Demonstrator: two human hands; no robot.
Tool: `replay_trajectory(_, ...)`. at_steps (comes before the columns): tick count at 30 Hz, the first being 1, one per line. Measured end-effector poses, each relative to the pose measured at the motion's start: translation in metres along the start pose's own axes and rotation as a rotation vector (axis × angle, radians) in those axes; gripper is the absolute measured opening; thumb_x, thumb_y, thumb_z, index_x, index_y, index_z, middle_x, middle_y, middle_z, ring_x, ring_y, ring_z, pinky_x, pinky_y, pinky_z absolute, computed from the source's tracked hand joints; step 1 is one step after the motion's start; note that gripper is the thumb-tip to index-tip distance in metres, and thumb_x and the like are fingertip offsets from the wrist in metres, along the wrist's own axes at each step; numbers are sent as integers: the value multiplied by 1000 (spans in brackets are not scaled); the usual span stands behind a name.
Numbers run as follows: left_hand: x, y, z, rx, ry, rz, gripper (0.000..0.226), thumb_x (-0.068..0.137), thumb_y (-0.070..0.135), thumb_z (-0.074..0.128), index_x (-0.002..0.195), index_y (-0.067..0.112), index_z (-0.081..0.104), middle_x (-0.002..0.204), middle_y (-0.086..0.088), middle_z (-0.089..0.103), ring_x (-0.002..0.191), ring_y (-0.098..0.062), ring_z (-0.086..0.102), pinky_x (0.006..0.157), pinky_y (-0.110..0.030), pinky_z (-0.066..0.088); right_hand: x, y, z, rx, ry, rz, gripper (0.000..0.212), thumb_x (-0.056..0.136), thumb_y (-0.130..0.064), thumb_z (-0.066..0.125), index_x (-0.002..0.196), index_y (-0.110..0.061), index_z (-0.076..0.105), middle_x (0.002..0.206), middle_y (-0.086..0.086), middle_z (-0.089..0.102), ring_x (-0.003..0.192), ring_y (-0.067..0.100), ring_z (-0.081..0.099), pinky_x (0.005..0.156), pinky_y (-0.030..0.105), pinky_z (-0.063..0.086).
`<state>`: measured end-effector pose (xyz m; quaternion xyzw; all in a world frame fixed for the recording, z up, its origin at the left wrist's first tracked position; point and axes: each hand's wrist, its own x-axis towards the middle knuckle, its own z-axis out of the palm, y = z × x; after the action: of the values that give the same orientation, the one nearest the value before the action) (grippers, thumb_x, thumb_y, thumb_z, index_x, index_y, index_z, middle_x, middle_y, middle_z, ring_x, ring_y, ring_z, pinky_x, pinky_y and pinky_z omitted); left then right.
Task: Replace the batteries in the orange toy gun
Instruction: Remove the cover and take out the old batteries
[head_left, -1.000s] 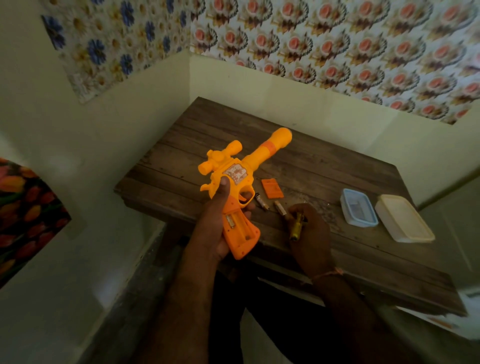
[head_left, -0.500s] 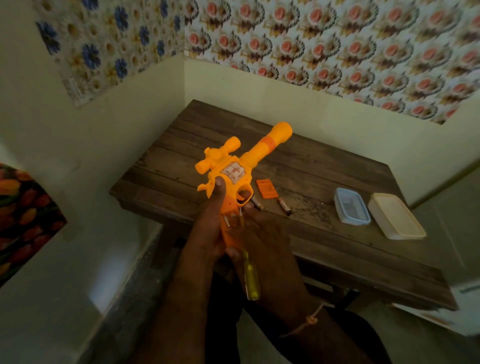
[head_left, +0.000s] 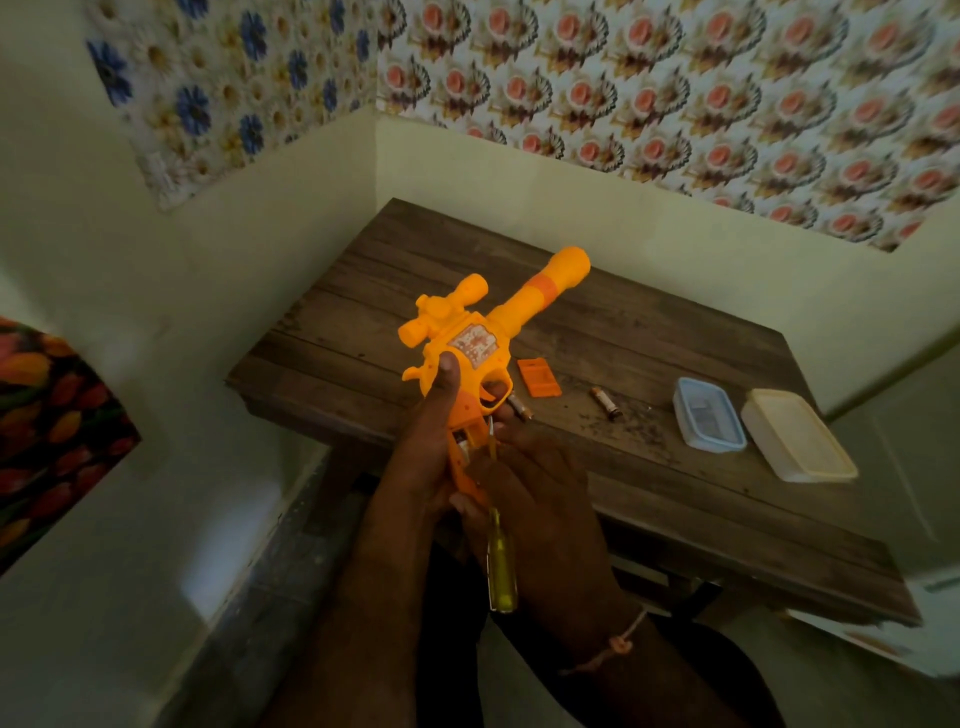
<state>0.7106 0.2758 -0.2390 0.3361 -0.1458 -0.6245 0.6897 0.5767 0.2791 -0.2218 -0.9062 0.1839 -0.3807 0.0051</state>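
Two loose batteries lie on the wooden table (head_left: 675, 364) right of centre in the frame: one battery (head_left: 520, 407) just beside the gun's trigger guard, partly hidden by fingers, and another battery (head_left: 606, 402) further right, well apart from the hands. Between them, a little higher, rests an orange cover plate (head_left: 540, 378). Toward the right edge sit a clear lidded box (head_left: 708, 419) and a cream lidded box (head_left: 797, 441), just beside each other. Patterned wallpaper (head_left: 675, 104) fills the top of the frame.

The orange toy gun (head_left: 488, 353) carries a pale sticker on its side; its print is too blurred to read.

The gun is held above the table's near edge at the centre of the frame, barrel pointing to the upper right. The left hand (head_left: 431, 457) grasps its grip from the left, thumb pressed on the body just below the sticker. The right hand (head_left: 540, 499) covers the lower grip from the right, fingers curled round a yellow-handled screwdriver (head_left: 501, 566) whose metal shaft reaches up to the open compartment in the grip.
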Motion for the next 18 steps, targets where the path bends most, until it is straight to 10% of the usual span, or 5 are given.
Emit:
replay_trajectory(5,5,-2,-5,33,0,-3,70,74,71,46,97,7,64,78,-11,63,54,-19,62,47,-24,50,-1,1,4,-19,-72,-16,31,91,-35,58,115,-16,63,122,2,64,127,19,47,108,34,28)
replay_trajectory(18,15,-12,-11,-14,-11,67,66,72,71,61,102,14,74,99,-17,64,87,-33,59,78,-44,49,14,-13,-27,568,41,522,20,90,-39,53,106,-29,47,94,-12,64,84,8,64,69,24,51)
